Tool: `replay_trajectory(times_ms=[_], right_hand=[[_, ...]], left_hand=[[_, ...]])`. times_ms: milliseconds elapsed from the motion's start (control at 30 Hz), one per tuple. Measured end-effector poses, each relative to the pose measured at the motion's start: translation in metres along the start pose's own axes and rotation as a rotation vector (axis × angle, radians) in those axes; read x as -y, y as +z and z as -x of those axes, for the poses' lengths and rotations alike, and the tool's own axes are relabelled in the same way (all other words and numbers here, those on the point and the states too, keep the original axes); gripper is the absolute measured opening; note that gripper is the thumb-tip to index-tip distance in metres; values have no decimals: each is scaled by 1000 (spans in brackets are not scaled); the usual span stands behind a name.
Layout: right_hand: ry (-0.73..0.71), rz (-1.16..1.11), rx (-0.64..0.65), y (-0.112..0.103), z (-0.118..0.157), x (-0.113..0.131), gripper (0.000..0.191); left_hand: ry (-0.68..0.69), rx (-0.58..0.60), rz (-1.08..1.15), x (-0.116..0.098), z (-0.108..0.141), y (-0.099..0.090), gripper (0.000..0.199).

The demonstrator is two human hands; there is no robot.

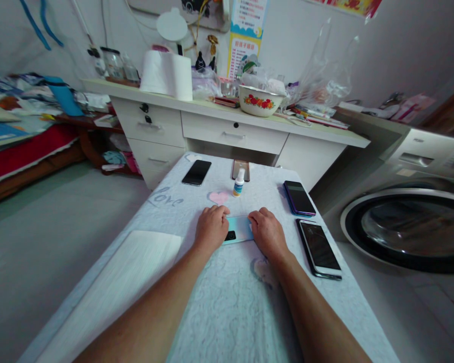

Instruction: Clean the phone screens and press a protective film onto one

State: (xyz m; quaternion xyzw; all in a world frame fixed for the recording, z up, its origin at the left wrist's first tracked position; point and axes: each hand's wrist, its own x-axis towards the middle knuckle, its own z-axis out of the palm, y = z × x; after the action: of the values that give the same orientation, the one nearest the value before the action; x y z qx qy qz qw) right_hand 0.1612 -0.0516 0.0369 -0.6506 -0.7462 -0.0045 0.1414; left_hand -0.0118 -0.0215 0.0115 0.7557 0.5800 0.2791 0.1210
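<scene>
A pale blue phone (pixel 240 229) lies sideways on the cloth, its back upward and its dark camera block toward the left. My left hand (pixel 212 227) grips its left end with curled fingers, covering part of that end. On the right end, my right hand (pixel 267 232) is closed around the edge with bent fingers. Just beyond the phone stands a small white spray bottle (pixel 239 183) with a blue and yellow label. Behind the bottle is a brownish phone case or phone (pixel 245 170); which one, I cannot tell.
A black phone (pixel 197 173) rests at the table's far left. Stacked phones (pixel 299 198) and a white-framed phone (pixel 320 246) on a dark one lie along the right edge. White paper or cloth (pixel 136 267) covers the left side. Beyond are a desk (pixel 208 108) and a washing machine (pixel 408 201).
</scene>
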Motion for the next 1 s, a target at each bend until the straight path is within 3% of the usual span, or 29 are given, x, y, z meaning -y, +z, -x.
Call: replay_trajectory(times_ms=[600, 1000], right_hand=[[-33, -2, 16, 2, 0, 3, 25], [59, 12, -6, 1, -1, -6, 26]], left_hand=[[-4, 3, -1, -1, 0, 0, 25], [4, -4, 6, 1, -1, 2, 25]])
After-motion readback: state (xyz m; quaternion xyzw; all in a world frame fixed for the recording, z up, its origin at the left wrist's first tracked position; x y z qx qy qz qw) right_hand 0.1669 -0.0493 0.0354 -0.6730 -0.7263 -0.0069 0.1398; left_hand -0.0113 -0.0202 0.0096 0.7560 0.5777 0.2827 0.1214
